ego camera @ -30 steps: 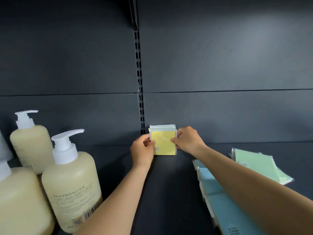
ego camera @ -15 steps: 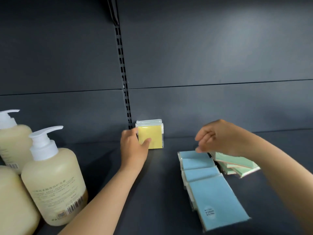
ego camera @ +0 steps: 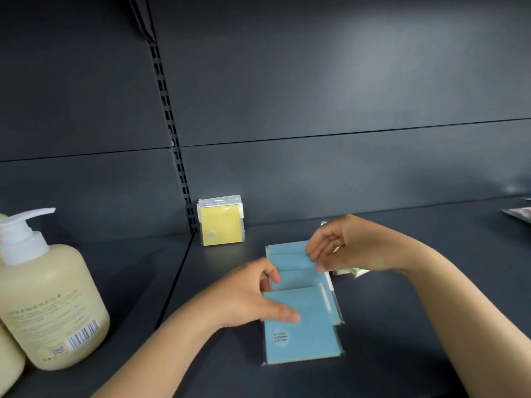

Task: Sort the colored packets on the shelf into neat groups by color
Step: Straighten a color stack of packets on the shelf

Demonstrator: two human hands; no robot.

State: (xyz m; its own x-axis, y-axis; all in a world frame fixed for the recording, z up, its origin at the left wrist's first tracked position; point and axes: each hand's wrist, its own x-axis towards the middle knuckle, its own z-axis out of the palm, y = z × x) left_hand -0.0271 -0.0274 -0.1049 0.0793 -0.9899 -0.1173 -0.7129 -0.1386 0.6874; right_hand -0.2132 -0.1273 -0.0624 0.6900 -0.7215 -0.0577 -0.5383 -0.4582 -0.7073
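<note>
A neat upright stack of yellow packets (ego camera: 220,224) leans against the shelf's back wall, with no hand on it. Several blue packets (ego camera: 301,326) lie overlapping in a row on the dark shelf (ego camera: 402,326). My left hand (ego camera: 253,294) grips the left edge of the blue row, thumb on the nearest packet. My right hand (ego camera: 342,245) pinches the far blue packet at its right edge with curled fingers. Green packets (ego camera: 352,272) peek out from under my right wrist, mostly hidden.
Large cream pump bottles (ego camera: 43,294) stand at the left on the adjoining shelf section. A slotted upright (ego camera: 172,133) runs up the back wall. Another packet (ego camera: 520,212) lies at the far right edge.
My left hand let go of the yellow stack and came down onto the blue packets. My right hand moved left from above the green packets onto the far blue packet. The view shifted right.
</note>
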